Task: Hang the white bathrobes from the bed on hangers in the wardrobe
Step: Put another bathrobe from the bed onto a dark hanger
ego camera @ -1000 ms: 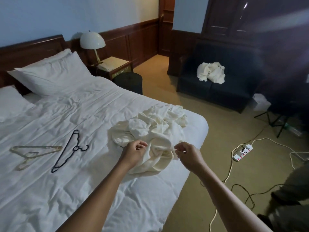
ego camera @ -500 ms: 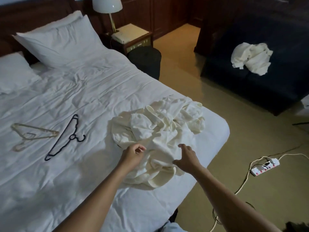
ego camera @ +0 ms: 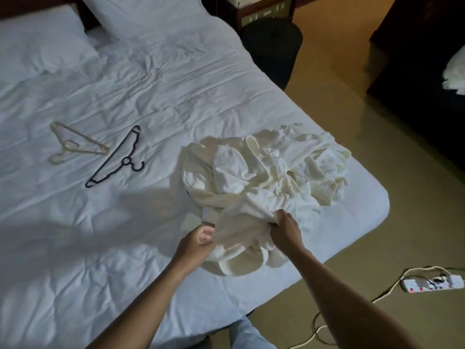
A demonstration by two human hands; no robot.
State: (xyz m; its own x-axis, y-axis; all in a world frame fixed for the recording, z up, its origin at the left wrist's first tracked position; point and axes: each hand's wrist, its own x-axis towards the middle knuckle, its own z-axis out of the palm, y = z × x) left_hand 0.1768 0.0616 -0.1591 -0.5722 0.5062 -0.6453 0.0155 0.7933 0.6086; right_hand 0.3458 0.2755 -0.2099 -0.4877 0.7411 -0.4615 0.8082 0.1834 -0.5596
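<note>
Both hands are into the crumpled white bathrobe pile (ego camera: 264,182) near the foot corner of the bed (ego camera: 125,235). The right hand (ego camera: 285,229) grips a bunched fold, and the left hand (ego camera: 198,245) is curled and pinching the fabric edge just beside it. A black hanger (ego camera: 118,158) and a beige hanger (ego camera: 75,146) lie side by side on the sheet, well apart from the robes. There's a power strip (ego camera: 432,284) on the floor.

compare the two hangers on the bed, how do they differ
The black hanger is dark; the beige hanger is pale. The black hanger lies nearer the bathrobes, the beige hanger farther left. Both lie flat on the bed, untouched.
</note>
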